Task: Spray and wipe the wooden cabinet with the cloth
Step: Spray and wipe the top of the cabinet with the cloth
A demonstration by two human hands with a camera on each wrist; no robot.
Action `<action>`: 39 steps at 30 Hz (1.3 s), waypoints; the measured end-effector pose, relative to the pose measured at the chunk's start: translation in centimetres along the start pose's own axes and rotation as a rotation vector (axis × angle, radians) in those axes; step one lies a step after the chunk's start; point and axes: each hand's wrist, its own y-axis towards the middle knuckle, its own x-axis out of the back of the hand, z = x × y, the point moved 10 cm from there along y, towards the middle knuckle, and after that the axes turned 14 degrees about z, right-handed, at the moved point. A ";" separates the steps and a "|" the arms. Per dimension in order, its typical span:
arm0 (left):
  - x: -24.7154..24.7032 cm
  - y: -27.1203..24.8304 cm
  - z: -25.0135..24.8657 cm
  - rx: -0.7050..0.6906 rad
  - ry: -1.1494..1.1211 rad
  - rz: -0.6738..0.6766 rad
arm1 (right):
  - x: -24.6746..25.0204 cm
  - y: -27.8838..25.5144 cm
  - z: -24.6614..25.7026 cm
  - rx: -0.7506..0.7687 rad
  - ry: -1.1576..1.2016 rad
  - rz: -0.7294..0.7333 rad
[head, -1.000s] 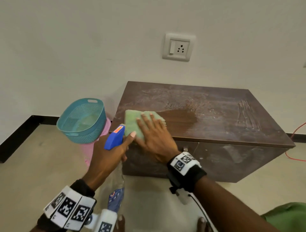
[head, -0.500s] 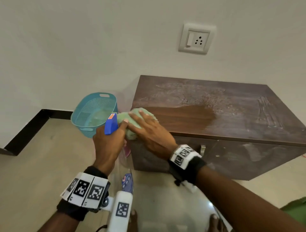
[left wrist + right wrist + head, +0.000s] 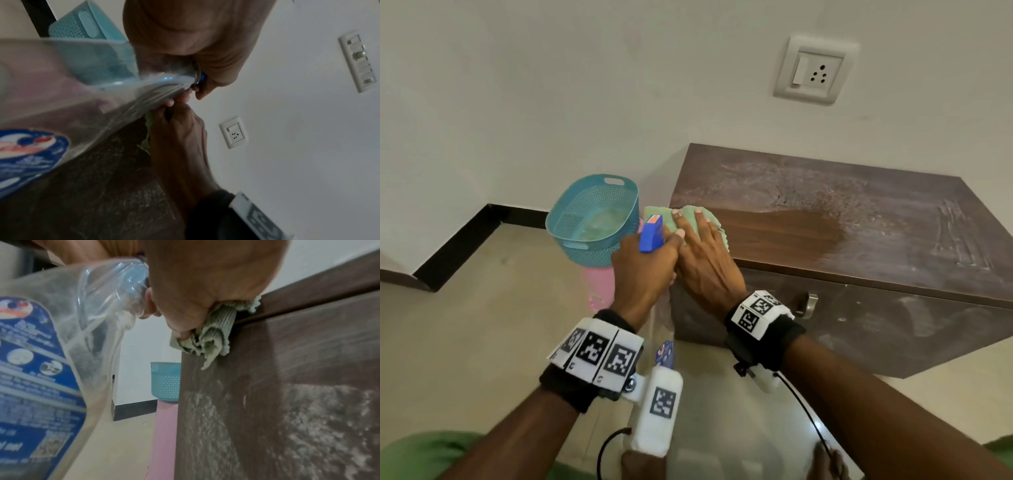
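Note:
The dark wooden cabinet (image 3: 876,219) stands against the wall, its top dusty with one darker wiped streak (image 3: 774,229). The green cloth (image 3: 690,214) lies at the top's front-left corner and hangs bunched over the edge (image 3: 207,340). My right hand (image 3: 702,246) presses on it with straight, spread fingers, and the thumb (image 3: 180,332) is against the bunched part. My left hand (image 3: 645,263) grips the neck of the clear spray bottle (image 3: 61,340), right beside the right hand. The bottle's blue trigger head (image 3: 651,233) points up and its labelled body (image 3: 665,353) hangs below.
A teal perforated basket (image 3: 592,219) sits on a pink stand (image 3: 599,284) just left of the cabinet. A metal door handle (image 3: 810,303) sticks out of the dusty front. A wall socket (image 3: 815,70) is above, and black skirting (image 3: 458,246) borders the tiled floor.
The right hand slid the cloth left to the front-left corner, lengthening the dark wiped streak. The left hand with the bottle stayed close beside it.

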 end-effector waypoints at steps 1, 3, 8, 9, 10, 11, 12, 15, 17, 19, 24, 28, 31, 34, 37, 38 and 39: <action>-0.2 0.0 -0.3 -0.009 0.004 0.002 | 0.0 -0.6 -0.3 0.070 0.004 0.012; -0.5 0.0 -0.2 0.003 0.009 0.020 | 0.2 -2.5 -2.3 0.151 -0.002 0.036; 0.3 1.6 0.4 0.103 -0.012 0.106 | 1.5 -2.3 -6.3 -0.041 0.170 0.068; 0.4 2.0 0.5 0.113 -0.007 0.124 | 1.4 -0.4 -6.2 -0.094 0.179 0.088; 0.6 2.3 0.4 0.112 0.000 0.134 | 1.5 1.7 -5.6 -0.097 0.163 0.116; 0.8 2.6 0.2 0.101 0.014 0.133 | 1.7 3.5 -3.8 -0.003 0.079 0.153; 1.1 3.0 0.1 0.088 0.029 0.126 | 1.6 4.8 -1.8 0.139 -0.016 0.177; 1.4 4.2 -0.4 0.048 0.091 0.145 | 0.6 6.1 0.0 0.408 -0.275 0.191; 1.4 4.7 -0.5 0.048 0.116 0.177 | 2.4 6.8 -0.9 0.444 -0.274 0.115; 2.0 5.4 0.0 0.076 0.096 0.185 | 4.2 8.6 -2.2 0.402 -0.313 0.055; 1.6 5.6 0.7 0.154 0.061 0.323 | 1.7 6.9 0.8 0.500 -0.459 0.079; 0.1 5.5 -0.3 0.202 0.095 0.455 | 3.1 7.1 -1.5 0.513 -0.409 0.133; 0.0 5.8 -1.3 0.258 0.067 0.468 | 3.5 9.5 -4.6 0.293 -0.301 0.266; 0.1 6.6 -2.7 0.271 0.048 0.467 | 1.8 9.1 -1.2 0.255 -0.411 0.458; 0.7 7.9 -3.6 0.273 0.037 0.440 | 1.9 8.7 0.5 0.322 -0.215 0.498; 0.7 8.0 -3.5 0.284 0.026 0.437 | 2.7 9.6 -0.2 0.320 -0.145 0.463; 0.8 8.0 -3.4 0.294 0.017 0.440 | 3.7 10.9 -1.8 0.300 -0.094 0.391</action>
